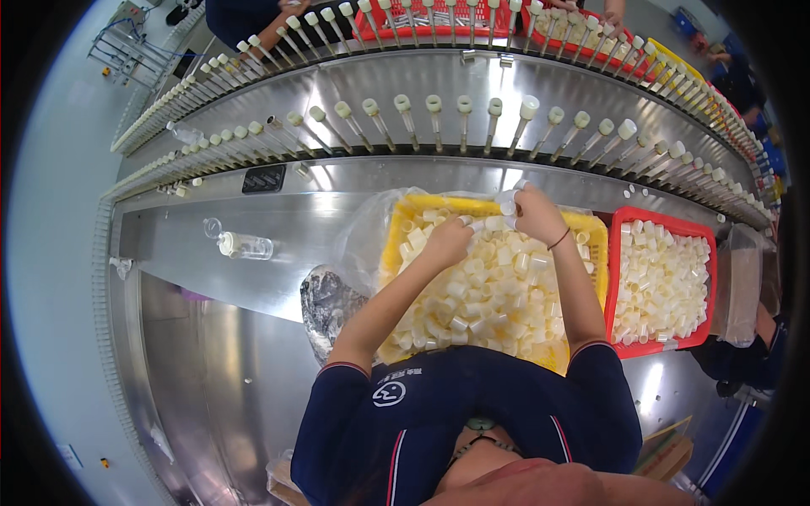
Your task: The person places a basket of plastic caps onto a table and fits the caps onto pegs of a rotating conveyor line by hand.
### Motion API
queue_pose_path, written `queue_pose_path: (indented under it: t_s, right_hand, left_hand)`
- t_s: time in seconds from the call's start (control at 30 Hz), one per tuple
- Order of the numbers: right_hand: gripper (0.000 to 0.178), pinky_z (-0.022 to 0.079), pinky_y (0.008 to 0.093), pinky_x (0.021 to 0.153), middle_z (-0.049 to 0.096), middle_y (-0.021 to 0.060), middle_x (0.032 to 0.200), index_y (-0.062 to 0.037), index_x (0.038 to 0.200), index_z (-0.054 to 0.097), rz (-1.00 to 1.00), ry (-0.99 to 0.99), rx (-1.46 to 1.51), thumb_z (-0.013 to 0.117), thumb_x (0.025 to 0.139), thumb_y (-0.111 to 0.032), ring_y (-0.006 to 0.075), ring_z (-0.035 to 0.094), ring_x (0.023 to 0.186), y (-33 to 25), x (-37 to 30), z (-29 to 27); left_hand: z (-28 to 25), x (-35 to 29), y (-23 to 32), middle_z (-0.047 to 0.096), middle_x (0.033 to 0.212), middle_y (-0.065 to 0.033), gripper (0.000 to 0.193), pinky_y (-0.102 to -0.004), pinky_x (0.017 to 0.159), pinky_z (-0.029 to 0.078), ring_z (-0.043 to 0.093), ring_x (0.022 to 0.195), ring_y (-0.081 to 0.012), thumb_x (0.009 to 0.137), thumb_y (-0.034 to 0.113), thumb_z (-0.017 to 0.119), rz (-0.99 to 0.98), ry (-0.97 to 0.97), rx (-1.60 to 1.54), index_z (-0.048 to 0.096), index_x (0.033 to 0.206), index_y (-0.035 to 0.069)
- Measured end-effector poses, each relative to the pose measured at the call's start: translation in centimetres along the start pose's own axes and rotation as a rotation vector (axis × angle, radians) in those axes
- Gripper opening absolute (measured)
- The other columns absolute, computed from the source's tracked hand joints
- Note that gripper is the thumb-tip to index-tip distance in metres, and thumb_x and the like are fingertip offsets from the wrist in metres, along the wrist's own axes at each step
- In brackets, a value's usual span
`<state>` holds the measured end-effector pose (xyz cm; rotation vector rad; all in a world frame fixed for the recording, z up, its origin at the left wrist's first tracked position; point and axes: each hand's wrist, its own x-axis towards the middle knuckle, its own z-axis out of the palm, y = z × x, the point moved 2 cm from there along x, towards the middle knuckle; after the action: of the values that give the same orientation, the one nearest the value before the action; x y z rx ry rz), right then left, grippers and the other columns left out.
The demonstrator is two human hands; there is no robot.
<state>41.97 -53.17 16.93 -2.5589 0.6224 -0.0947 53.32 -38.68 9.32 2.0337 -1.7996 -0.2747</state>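
A yellow basket [391, 253] in front of me is heaped with small cream-white plastic caps [472, 295], short and hollow. Over its far part, my left hand [448, 241] is closed, with a white cap at its fingertips. My right hand [540, 216] is beside it to the right, fingers bent around whitish caps [506, 202] at the basket's far rim. How many caps it has is partly hidden by the fingers. Just beyond both hands runs a curved row of upright metal pins [464, 126], most topped with a white cap.
A red basket [614, 278] of similar caps stands to the right. On the steel table at left lies a clear plastic bottle [246, 246]. A dark flat box [264, 178] sits by the line. Across a second pin row, other people work at red baskets [396, 25].
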Motion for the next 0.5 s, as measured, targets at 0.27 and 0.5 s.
queue_pose_path:
  t_s: [0.27,0.5]
  right_hand:
    - [0.036,0.046,0.0371,0.068,0.058,0.0149,0.086,-0.0087,0.109,0.057,0.002,0.449,0.068,0.061,0.075,-0.02,0.0302,0.056,0.075,-5.7,4.8,-6.0]
    - [0.045,0.044,0.0364,0.073,0.055,0.0116,0.1,-0.014,0.121,0.048,-0.174,0.712,-0.219,0.054,0.078,-0.007,0.0291,0.053,0.086,-4.4,10.2,-6.4]
  left_hand:
    - [-3.5,-4.0,-3.1,0.056,0.094,-0.0118,0.029,-0.0356,0.074,0.045,0.053,0.088,-0.0293,0.068,0.011,0.065,-0.093,0.416,-0.385,0.057,0.095,0.008]
    - [-12.8,0.0,-6.4,0.055,0.094,-0.012,0.025,-0.0322,0.069,0.045,0.055,0.078,-0.0279,0.069,0.007,0.064,-0.185,0.971,-0.544,0.055,0.092,0.004]
